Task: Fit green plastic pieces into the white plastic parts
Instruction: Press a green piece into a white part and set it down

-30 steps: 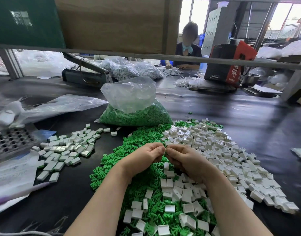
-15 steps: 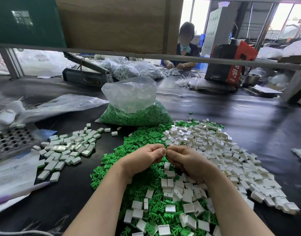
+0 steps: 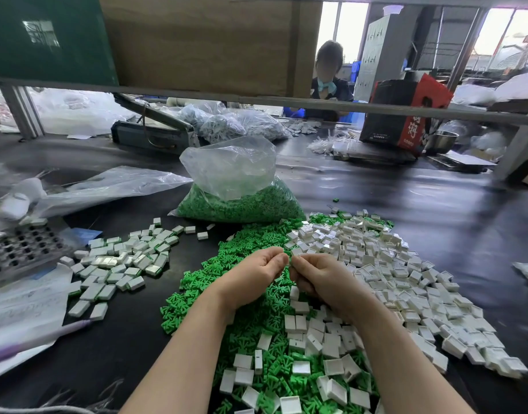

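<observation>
Fingers [image 3: 279, 259] curled above dark table [image 3: 436, 210] (factory floor behind).

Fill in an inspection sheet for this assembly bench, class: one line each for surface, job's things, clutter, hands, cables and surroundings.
Surface: dark table, glossy, mostly covered near the worker.
Job's things: loose green pieces heaped in the middle; white parts spread to their right; a separate group of white parts with green showing at left; clear bag of green pieces behind.
Clutter: empty plastic bag, perforated tray, papers at left.
Hands: left hand and right hand meet fingertip to fingertip over the heap, fingers curled; what they pinch is hidden.
Cables: nothing seen.
Surroundings: another person at the far side, red and black box, metal bowl.
</observation>
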Action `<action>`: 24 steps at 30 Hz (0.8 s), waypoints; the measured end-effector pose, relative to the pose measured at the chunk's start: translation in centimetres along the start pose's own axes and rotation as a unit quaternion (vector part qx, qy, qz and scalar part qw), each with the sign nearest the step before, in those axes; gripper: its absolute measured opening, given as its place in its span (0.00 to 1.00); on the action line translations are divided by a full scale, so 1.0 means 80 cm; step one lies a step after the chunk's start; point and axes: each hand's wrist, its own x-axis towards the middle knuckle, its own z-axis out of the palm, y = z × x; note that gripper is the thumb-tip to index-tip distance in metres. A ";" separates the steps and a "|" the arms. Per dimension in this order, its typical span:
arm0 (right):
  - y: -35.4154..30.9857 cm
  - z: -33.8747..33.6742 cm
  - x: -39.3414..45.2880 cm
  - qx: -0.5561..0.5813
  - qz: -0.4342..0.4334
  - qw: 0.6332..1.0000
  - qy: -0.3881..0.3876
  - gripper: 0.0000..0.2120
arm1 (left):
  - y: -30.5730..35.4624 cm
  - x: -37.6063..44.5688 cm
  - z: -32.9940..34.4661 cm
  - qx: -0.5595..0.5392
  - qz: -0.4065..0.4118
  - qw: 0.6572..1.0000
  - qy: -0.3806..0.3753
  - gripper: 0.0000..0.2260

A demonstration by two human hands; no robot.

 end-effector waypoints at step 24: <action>0.009 -0.010 0.000 0.019 -0.041 0.997 -0.060 0.15 | -0.003 -0.001 -0.004 -0.043 -0.036 0.998 -0.041 0.11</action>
